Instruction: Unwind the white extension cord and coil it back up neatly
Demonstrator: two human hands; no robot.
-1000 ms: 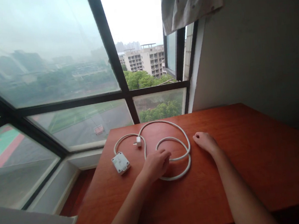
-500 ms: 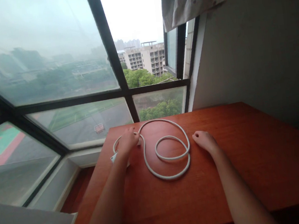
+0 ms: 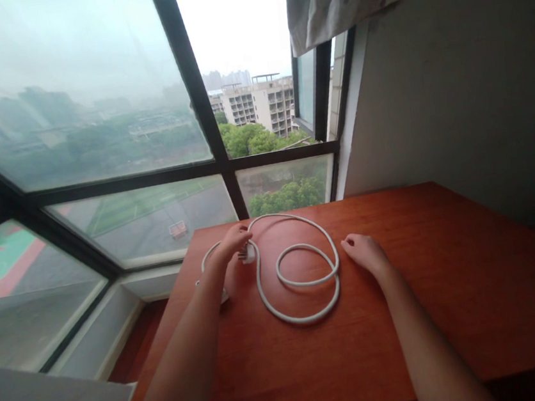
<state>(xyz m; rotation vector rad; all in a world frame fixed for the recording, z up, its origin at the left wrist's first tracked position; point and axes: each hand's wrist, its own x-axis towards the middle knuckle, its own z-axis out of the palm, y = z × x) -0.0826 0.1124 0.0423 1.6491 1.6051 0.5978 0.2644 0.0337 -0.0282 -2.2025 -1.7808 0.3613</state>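
White plug [image 3: 250,254] and looped cable [image 3: 305,320] on tabletop [image 3: 297,377]; our left hand [image 3: 234,241] curls at plug, grip we can't tell; our right hand [image 3: 365,251], loosely curled closed, holding nothing, beside cable

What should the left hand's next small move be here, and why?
Probably the left hand should close its fingertips around the small white plastic plug. The hand is right at the plug, though whether it grips yet cannot be told. The right hand is loosely curled at the reddish-brown wooden table, to the right of the looped white cable, so the left seems better placed.
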